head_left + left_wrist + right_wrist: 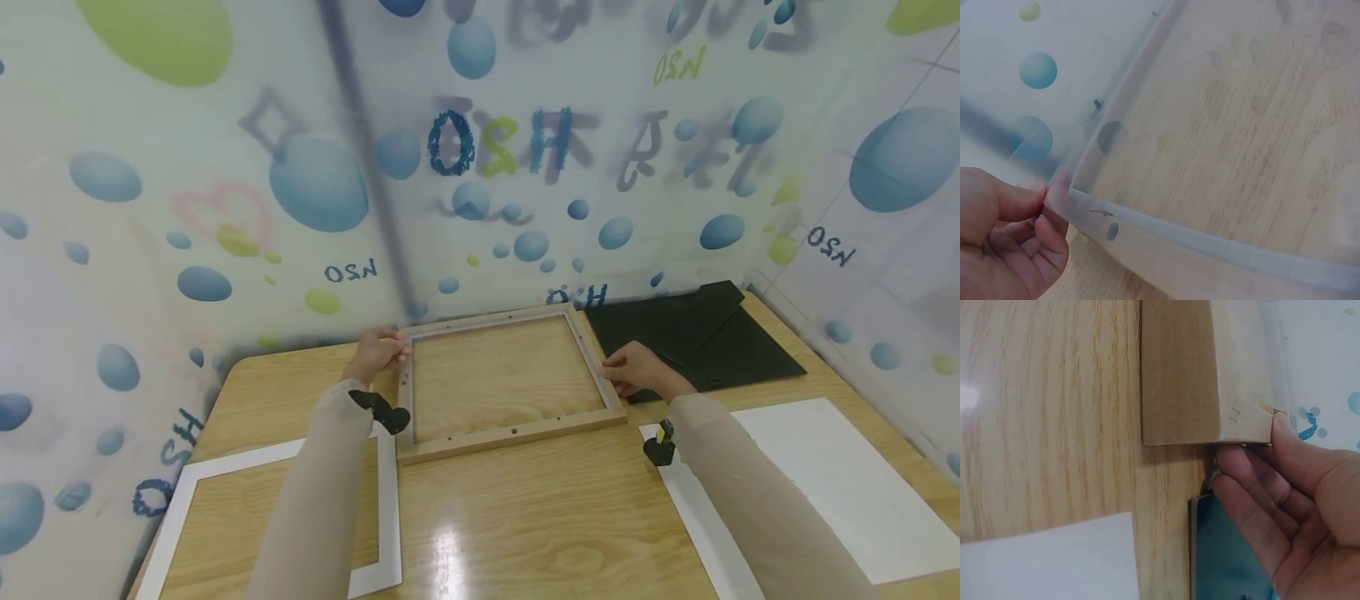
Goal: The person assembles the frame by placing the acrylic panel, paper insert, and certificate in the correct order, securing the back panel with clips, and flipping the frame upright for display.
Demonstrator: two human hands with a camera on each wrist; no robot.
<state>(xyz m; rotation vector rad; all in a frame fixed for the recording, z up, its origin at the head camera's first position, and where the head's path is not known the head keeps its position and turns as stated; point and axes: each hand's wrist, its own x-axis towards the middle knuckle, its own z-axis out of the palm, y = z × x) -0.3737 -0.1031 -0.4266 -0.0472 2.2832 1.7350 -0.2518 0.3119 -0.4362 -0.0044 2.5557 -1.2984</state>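
Head view shows a wooden frame (465, 444) lying on the table (540, 517) near the dotted wall covering (420, 250), with a clear sheet (1222, 156) over it that shows best from the left wrist. At the frame's left bar, the left hand (375, 354) pinches this sheet between thumb and finger; at the right bar, the right hand (641, 367) has thumb and forefinger closed on the sheet's edge, its other fingers curled below. Beside the frame on the right, a black board (622, 325) with a flap lies under the right hand, which covers part of it. Nearer the person, a white mat (387, 500) lies on the left and a white sheet (847, 492) on the right; the left sleeve (307, 508) crosses the first, the right sleeve (765, 492) the second, and the bottom of the picture cuts off the mat. The clear sheet's outline is hard to make out, since wall dots are mirrored in it and wood grain shows through. Whether the right fingertips also touch the frame cannot be told, as they are partly hidden behind its end.
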